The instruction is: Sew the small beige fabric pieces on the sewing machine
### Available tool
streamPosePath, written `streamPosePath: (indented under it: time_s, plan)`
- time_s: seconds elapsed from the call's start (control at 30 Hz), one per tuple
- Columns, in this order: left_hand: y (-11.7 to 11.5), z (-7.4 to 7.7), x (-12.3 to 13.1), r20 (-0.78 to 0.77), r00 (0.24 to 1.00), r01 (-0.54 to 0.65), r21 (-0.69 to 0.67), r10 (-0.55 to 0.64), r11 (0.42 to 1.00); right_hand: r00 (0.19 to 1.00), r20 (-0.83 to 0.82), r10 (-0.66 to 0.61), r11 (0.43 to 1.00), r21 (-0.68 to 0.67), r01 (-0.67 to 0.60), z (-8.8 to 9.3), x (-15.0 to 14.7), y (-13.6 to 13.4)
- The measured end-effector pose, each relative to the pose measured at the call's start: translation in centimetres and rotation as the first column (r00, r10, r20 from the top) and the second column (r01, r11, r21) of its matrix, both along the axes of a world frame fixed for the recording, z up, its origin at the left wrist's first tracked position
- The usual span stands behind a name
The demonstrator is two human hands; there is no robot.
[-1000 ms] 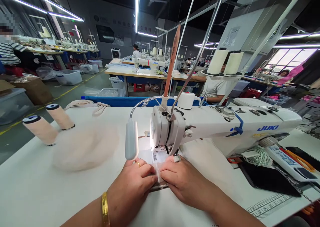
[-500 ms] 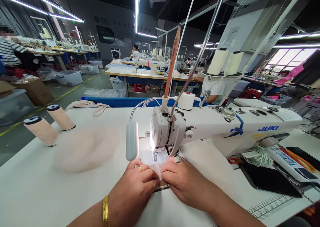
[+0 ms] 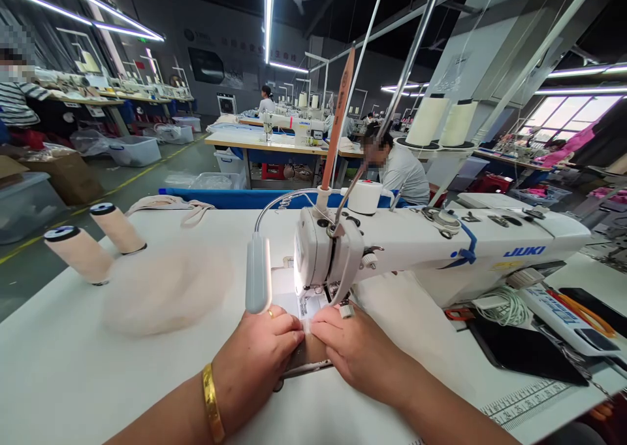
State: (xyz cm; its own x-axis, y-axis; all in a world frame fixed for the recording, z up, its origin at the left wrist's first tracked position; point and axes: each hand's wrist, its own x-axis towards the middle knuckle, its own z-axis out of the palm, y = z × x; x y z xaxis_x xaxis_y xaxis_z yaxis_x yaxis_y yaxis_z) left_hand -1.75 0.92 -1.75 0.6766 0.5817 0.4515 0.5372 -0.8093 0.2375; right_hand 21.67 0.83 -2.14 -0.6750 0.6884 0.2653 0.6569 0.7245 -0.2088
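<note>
My left hand (image 3: 257, 357), with a ring and a gold bangle (image 3: 211, 399), is closed in front of the needle area of a white sewing machine (image 3: 411, 249). Opposite it, my right hand (image 3: 365, 353) is closed too, its fingertips close to the left ones. Between them both hands pinch a small piece of thin, sheer fabric (image 3: 307, 327), mostly hidden by the fingers. Just beyond the fingertips is the presser foot (image 3: 304, 306), lit by the machine's lamp (image 3: 258, 274). Bare metal plate (image 3: 308, 368) shows below the fingers.
A heap of sheer pale fabric (image 3: 166, 295) lies at left, near two peach thread cones (image 3: 78, 254). More pale fabric (image 3: 416, 308) lies right of the needle. A black tablet (image 3: 526, 353) and coiled cable (image 3: 503, 306) sit at right. A co-worker (image 3: 404, 170) sits beyond the machine.
Both hands have shifted slightly away from me, toward the presser foot, and the left a little leftward. More of the plate shows below them. The co-worker beyond has leaned into view.
</note>
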Motion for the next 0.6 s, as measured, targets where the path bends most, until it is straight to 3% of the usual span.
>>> streamPosePath:
  time_s: [0.33, 0.47, 0.6]
  plan:
    - [2.2, -0.5, -0.2, -0.072, 0.996, -0.056, 0.024, 0.057, 0.998, 0.992, -0.090, -0.089, 0.996, -0.010, 0.089, 0.0, -0.6, 0.7]
    - [2.3, -0.8, -0.4, -0.031, 0.996, -0.087, 0.009, 0.088, 0.996, 0.986, -0.113, -0.126, 0.992, -0.002, 0.127, 0.0, -0.8, 0.7]
    - [2.1, -1.2, -0.7, -0.036, 0.981, -0.191, -0.018, 0.190, 0.981, 0.984, -0.122, -0.133, 0.989, 0.048, 0.139, 0.0, -0.7, 0.4]
